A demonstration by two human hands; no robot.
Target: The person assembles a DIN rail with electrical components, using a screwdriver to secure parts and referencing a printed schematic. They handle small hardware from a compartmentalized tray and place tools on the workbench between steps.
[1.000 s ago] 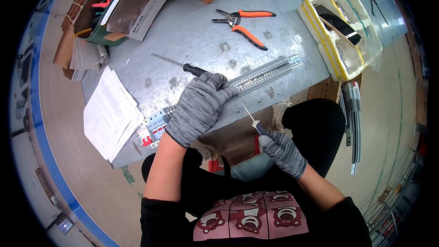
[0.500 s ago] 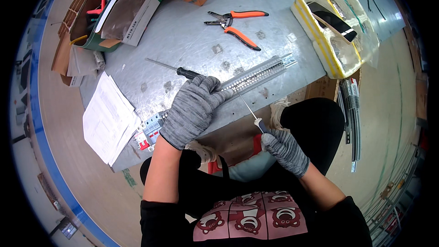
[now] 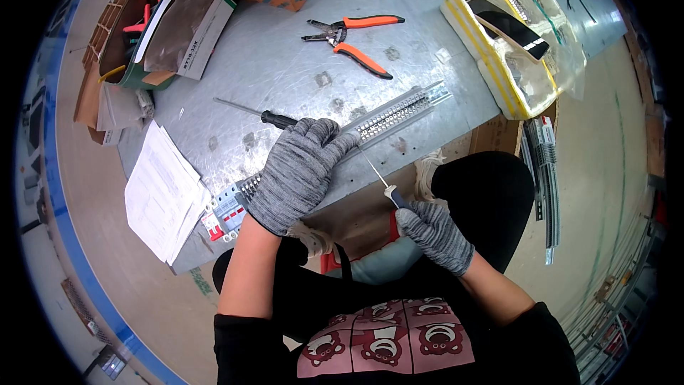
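A metal mounting rail [image 3: 437, 97] lies slantwise on the table with a row of terminal blocks [image 3: 388, 120] along it. My left hand [image 3: 303, 171], in a grey knit glove, grips the rail and its terminal row from above, hiding the middle stretch. At its lower left end, blue-grey and white circuit breakers [image 3: 229, 212] with red parts show. In my right hand [image 3: 436, 235], also gloved, is a screwdriver [image 3: 392, 194], its thin shaft pointing up-left to the terminal row beside my left fingertips. A second, black-handled screwdriver [image 3: 274, 120] lies just beyond my left hand.
Orange-handled wire strippers [image 3: 356, 43] lie farther back. A foam box [image 3: 467, 43] carrying a phone [image 3: 509, 27] stands at the right. Papers [image 3: 164, 196] lie at the left, below a green bin [image 3: 117, 71]. More rails [image 3: 545, 185] stand beyond the table's right edge.
The whole view has shifted a little, so the table's things appear slightly farther left. Both hands keep nearly the same pose, the screwdriver still reaching the terminal row.
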